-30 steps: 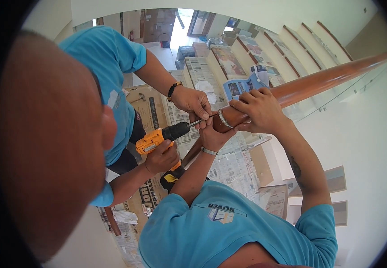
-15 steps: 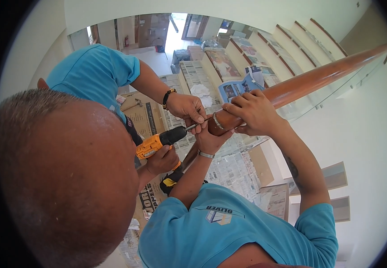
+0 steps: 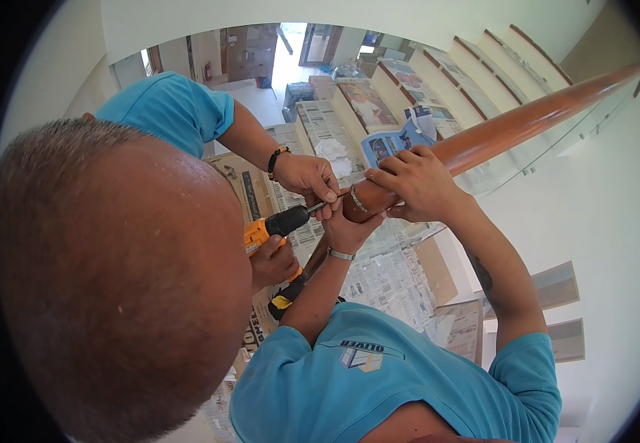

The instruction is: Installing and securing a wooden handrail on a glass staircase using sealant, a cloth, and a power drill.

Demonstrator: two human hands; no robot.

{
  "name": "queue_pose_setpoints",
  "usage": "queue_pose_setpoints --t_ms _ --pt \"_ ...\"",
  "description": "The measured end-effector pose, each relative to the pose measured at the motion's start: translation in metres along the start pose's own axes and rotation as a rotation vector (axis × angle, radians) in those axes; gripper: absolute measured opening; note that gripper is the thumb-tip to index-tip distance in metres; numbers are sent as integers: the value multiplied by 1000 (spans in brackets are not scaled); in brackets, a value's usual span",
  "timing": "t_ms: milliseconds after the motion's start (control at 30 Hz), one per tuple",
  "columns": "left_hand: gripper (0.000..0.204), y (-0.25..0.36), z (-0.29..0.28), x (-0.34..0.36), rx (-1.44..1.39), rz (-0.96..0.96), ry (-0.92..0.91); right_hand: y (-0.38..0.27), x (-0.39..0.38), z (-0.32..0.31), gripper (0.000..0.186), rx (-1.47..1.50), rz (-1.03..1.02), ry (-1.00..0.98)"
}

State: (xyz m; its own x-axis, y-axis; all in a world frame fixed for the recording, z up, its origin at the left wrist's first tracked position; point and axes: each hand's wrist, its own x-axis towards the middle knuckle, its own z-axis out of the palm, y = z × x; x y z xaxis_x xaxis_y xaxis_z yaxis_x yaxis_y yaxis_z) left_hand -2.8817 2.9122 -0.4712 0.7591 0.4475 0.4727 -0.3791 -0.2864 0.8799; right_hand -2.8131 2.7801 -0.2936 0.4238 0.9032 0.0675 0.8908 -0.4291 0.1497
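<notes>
A round brown wooden handrail [image 3: 512, 142] slants down from the upper right, its cut end near the middle with a pale ragged ring around it. My left hand [image 3: 347, 232] cups that end from below, a metal band on its wrist. Over the top of the rail, a little behind the end, my right hand [image 3: 423, 184] lies with fingers curled around the wood. A co-worker's hand grips a yellow and black power drill [image 3: 287, 220]. The co-worker's other hand [image 3: 305, 177] pinches the thin bit, whose tip meets the rail's end close to my left fingers.
The co-worker's head [image 3: 121, 280] fills the left side, close to the drill. Stair steps [image 3: 368, 107] covered with newspaper and magazines run up behind the rail. Below the rail stands a glass panel [image 3: 549, 159]. Newspaper [image 3: 386, 277] and cardboard [image 3: 240, 184] cover the floor below.
The co-worker's head has leaned right, hiding more of the drill's rear. My hands keep the same hold on the handrail, and the bit stays against its end.
</notes>
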Motion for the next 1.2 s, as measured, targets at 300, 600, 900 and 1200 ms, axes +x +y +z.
queue_pose_setpoints --t_ms 300,600,900,1200 --pt "65 -2 18 2 -17 -14 -8 19 -9 6 68 13 21 38" --pt "75 -40 103 16 4 -127 6 122 -56 43 37 214 2 456" --pt "58 -58 151 23 -48 100 -17 189 -123 60 32 141 108 680" --pt "65 -46 178 9 -66 60 -4 201 -138 74 29 129 116 760"
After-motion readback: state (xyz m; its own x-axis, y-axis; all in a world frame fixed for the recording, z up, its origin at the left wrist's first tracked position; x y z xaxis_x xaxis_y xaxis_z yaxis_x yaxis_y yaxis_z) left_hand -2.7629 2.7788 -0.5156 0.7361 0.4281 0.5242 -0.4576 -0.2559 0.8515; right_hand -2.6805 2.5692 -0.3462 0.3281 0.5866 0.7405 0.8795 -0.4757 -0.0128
